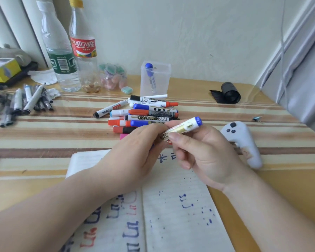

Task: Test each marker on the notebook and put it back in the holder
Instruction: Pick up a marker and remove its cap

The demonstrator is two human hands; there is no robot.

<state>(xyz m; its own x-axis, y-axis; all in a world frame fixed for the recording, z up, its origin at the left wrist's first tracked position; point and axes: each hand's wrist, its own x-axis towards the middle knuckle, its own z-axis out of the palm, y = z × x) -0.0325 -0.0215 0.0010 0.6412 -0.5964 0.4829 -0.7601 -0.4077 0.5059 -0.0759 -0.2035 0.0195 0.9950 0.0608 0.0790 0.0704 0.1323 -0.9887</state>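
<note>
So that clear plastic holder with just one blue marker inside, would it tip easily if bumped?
Probably yes: the holder looks tall, thin-walled and nearly empty, so likely light. The blue marker leans to one side, which may pull it that way. Its smooth base might slide on the glossy table first.

One head-worn wide camera looks forward and down, close over the desk point(44, 135), facing the wall point(207, 33).

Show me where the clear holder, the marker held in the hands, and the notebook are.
clear holder point(162, 80): head view, on its front wall.
held marker point(182, 127): head view, on the middle of its barrel.
notebook point(173, 186): head view, on a bare part of the right page.
</note>
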